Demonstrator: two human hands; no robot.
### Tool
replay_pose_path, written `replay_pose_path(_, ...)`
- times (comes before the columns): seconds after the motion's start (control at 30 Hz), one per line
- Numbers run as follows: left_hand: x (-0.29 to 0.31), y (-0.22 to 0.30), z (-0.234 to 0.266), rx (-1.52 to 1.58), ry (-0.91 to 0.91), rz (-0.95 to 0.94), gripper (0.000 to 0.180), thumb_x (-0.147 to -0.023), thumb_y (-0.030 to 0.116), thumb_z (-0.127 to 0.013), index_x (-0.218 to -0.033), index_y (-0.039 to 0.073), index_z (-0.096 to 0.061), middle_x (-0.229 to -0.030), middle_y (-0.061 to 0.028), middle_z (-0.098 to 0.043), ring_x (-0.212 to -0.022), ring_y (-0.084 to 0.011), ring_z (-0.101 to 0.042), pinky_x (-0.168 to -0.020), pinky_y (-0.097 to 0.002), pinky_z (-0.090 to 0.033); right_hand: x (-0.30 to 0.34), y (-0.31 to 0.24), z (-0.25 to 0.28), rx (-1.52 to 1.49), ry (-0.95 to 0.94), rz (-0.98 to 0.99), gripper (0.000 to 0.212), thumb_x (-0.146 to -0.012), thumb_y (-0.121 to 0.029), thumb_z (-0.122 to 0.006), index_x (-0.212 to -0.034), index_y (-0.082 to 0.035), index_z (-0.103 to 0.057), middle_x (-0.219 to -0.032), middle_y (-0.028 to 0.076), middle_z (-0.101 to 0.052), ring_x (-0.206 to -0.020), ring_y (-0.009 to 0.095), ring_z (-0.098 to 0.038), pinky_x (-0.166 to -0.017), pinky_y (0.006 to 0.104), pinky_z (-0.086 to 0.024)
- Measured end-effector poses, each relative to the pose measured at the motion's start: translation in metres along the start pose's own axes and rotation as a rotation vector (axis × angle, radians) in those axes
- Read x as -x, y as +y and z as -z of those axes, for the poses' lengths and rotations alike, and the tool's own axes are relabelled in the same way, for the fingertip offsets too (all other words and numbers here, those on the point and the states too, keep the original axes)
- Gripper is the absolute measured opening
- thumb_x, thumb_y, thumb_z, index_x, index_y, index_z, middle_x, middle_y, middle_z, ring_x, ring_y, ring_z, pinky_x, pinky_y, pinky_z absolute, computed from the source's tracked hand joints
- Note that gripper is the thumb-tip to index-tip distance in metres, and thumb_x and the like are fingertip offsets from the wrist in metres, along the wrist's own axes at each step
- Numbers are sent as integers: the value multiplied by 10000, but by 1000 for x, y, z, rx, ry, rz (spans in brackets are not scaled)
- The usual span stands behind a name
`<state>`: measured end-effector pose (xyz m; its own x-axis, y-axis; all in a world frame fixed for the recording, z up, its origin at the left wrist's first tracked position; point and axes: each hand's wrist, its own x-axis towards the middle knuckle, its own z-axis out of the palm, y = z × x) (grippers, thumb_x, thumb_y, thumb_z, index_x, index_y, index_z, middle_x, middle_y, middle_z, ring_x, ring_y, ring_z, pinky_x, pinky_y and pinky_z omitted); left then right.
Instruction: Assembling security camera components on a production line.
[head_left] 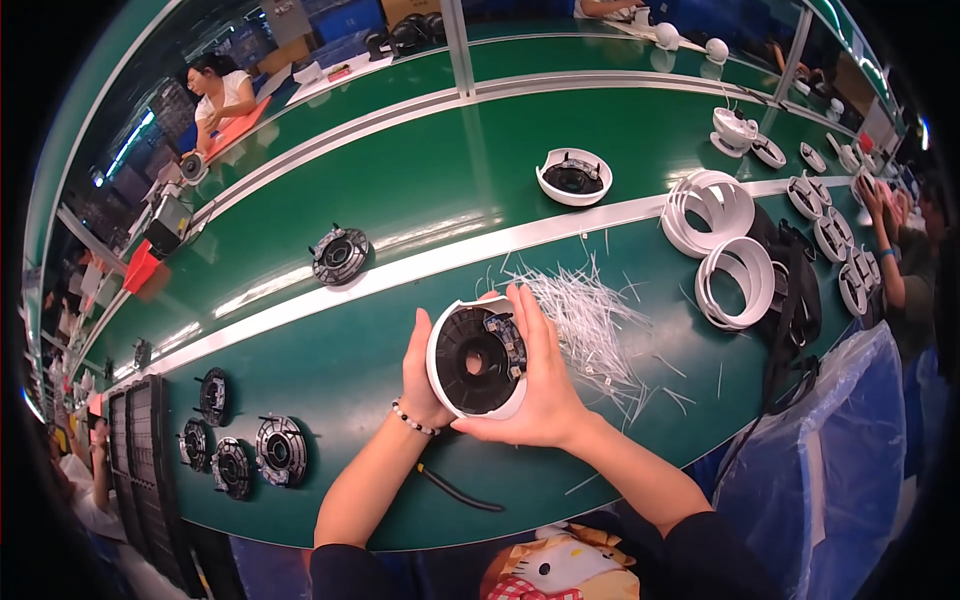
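Observation:
A round white plastic housing (436, 372) with a black disc-shaped insert (455, 350) and a small circuit board (506, 340) is held up above the green bench. My left hand (424, 378) wraps its left side, a beaded bracelet at the wrist. My right hand (545, 385) grips the right side, thumb along the lower rim. Through the insert's central hole a bit of skin shows. Just right of the housing lies a loose pile of thin white plastic strips (595, 335). Below my hands rests a black-handled tool (460, 490) with a yellow band.
Several black round units (281, 450) sit at the left, beside a black crate (150, 470). White rings (735, 283) are stacked at the right. On the far green belt stand a black unit (340, 256) and another white housing (574, 178). Co-workers sit across and at both sides.

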<state>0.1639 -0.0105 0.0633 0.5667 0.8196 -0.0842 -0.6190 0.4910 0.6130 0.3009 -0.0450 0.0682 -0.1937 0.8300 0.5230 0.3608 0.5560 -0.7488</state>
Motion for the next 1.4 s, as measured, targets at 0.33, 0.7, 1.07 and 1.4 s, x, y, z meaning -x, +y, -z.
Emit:
replay_pose_path(0.33,7,0,21,95,-99,113,818,-767,687,-204,-1270,51,-308,-1208,-154,-430,-1083,-264,-464,-906,-398,-408,0,4,5,95,-39,61,1177,-428,-378,-805,-1287,65,-133,-1257,242,-274,-1144,364,-316,-952,415,-286)
replay_pose_path(0.7,11,-4,13,76,-126,-29,665,-771,476,-418,-1267,45,-312,-1176,-143,-459,-1056,-241,-483,-907,-380,-400,-3,2,1,178,-29,148,1098,-444,-415,-773,-1265,49,-211,-1254,240,-306,-1154,398,-304,-946,451,-279)
replay_pose_path(1.07,11,7,-6,185,158,-160,572,-786,461,-340,-1110,8,-471,-1046,-144,-544,-937,-250,-546,-830,-371,-451,0,12,-3,141,31,267,961,-515,-314,-767,-1252,11,-242,-1279,208,-318,-1167,375,-313,-954,456,-269)
replay_pose_path(1.4,17,36,6,103,154,82,528,-811,392,-346,-1076,-50,-460,-1027,-204,-544,-879,-275,-578,-746,-353,-511,-8,6,15,91,151,497,326,-512,31,-640,-828,-29,-581,-915,113,-599,-924,289,-562,-851,436,-420)
